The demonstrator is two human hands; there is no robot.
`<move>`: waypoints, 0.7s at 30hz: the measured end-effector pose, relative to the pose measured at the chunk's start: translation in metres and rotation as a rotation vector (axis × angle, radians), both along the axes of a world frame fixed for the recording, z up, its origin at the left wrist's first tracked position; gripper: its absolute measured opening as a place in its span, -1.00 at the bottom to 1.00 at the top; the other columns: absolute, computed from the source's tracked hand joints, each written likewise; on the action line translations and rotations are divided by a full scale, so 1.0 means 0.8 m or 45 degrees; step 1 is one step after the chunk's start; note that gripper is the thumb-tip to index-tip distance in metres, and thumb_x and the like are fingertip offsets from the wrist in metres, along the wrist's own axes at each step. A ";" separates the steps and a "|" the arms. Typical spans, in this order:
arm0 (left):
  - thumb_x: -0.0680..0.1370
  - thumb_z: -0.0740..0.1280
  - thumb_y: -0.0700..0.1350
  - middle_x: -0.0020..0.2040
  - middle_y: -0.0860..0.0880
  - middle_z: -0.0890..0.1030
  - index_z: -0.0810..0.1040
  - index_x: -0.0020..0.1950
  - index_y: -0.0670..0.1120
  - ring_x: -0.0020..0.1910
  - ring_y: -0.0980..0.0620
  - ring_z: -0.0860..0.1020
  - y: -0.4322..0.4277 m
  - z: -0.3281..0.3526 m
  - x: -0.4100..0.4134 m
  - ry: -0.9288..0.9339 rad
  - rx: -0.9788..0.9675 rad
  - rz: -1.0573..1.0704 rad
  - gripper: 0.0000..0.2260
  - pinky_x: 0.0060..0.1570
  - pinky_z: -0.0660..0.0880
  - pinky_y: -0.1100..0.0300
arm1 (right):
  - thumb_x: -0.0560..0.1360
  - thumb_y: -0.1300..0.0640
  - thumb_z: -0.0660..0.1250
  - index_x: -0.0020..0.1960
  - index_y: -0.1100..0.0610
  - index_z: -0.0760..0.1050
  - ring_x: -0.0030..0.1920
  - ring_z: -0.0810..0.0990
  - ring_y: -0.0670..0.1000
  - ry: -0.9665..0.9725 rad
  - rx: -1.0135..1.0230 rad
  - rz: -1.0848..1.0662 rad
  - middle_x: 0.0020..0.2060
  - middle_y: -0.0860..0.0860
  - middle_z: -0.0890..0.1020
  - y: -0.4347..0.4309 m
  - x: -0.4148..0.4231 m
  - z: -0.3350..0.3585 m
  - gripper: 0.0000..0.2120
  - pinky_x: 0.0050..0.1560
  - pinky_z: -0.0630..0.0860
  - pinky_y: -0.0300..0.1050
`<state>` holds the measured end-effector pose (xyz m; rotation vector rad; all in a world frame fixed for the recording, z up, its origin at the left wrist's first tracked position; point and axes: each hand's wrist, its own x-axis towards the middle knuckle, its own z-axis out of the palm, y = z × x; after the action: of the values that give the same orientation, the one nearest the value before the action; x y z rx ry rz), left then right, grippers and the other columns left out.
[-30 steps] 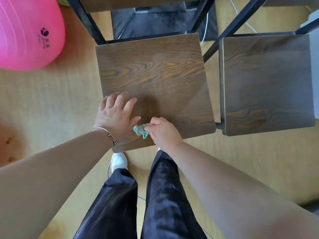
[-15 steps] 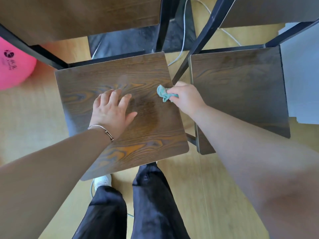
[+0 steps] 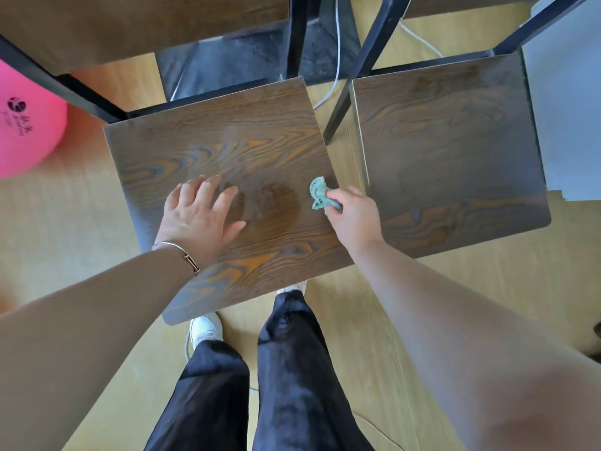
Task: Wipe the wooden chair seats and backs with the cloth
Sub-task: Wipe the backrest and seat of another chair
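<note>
The right hand [image 3: 354, 216] pinches a crumpled teal cloth [image 3: 320, 195] at the right edge of the dark wooden chair seat [image 3: 227, 151]; the left hand [image 3: 198, 216], fingers spread, presses it. Likely mid-wipe; next, sweep leftward.

- The cloth [image 3: 319, 194] in my right hand [image 3: 354, 216] is blue-green.
- This seat [image 3: 227, 177] is dark brown with wavy orange lines.
- The next seat [image 3: 455, 151] is dark brown too.
- The ball [image 3: 26, 131] is bright pink with black marks.
- The floor [image 3: 65, 222] is light yellow.
- My pants [image 3: 292, 385] are black.
- My shoe [image 3: 205, 330] is white.
</note>
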<state>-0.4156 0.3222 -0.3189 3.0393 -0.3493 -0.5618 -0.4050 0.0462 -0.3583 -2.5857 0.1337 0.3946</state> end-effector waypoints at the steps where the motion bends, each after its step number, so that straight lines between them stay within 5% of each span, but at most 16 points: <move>1: 0.50 0.30 0.20 0.40 -0.15 0.36 0.39 0.42 -0.04 0.37 -0.24 0.28 0.005 0.000 -0.007 -0.007 -0.006 -0.002 -0.44 0.30 0.26 -0.21 | 0.47 0.20 0.43 0.12 0.14 0.65 -0.16 0.59 0.08 -0.001 -0.008 -0.048 -0.04 0.05 0.64 0.009 -0.006 -0.001 -0.78 -0.22 0.41 -0.21; 15: 0.49 0.34 0.20 0.40 -0.13 0.38 0.39 0.42 -0.03 0.40 -0.23 0.28 0.071 0.001 -0.092 0.058 -0.048 0.033 -0.44 0.33 0.23 -0.18 | 0.45 0.20 0.42 0.08 0.13 0.65 -0.23 0.56 0.06 0.080 0.190 0.105 -0.12 0.03 0.58 0.139 -0.154 -0.014 -0.80 -0.26 0.51 -0.08; 21: 0.51 0.30 0.20 0.40 -0.13 0.37 0.38 0.43 -0.03 0.36 -0.24 0.30 0.048 0.008 -0.087 0.057 -0.046 -0.036 -0.44 0.31 0.27 -0.19 | 0.45 0.21 0.46 0.10 0.15 0.67 -0.25 0.48 -0.11 0.080 0.251 -0.011 -0.16 -0.04 0.59 0.103 -0.131 0.007 -0.77 -0.22 0.33 -0.41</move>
<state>-0.4851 0.3604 -0.3126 2.9865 -0.3963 -0.6168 -0.5095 0.1285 -0.3531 -2.3790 0.1215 0.4621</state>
